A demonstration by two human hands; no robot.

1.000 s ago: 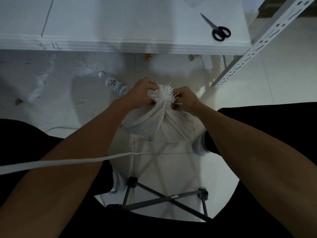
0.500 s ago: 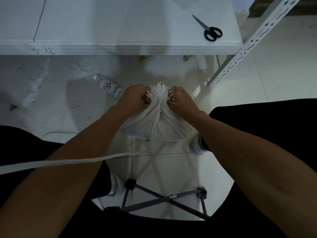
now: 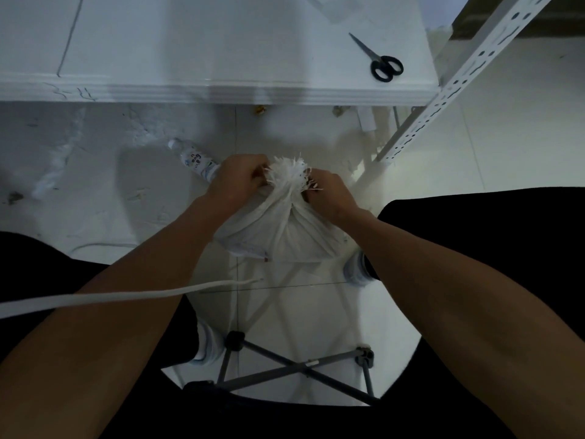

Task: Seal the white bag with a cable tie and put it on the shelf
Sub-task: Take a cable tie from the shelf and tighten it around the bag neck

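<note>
A white woven bag (image 3: 285, 229) hangs between my knees above the floor, its frayed mouth (image 3: 289, 172) gathered into a tuft. My left hand (image 3: 237, 182) grips the bunched neck from the left and my right hand (image 3: 329, 194) grips it from the right, fingers closed tight against the neck. I cannot make out a cable tie; the neck is hidden by my fingers. The white shelf board (image 3: 221, 42) lies just beyond the bag, with its perforated upright (image 3: 443, 99) at the right.
Black-handled scissors (image 3: 380, 61) lie on the shelf board near its right end. A plastic bottle (image 3: 194, 160) lies on the floor left of my left hand. A white strap (image 3: 110, 299) crosses my left forearm. A stool's crossed legs (image 3: 300, 369) stand below.
Both hands have stayed on the bag's neck and drawn closer around the tuft. The view has shifted slightly; the bag has barely moved.
</note>
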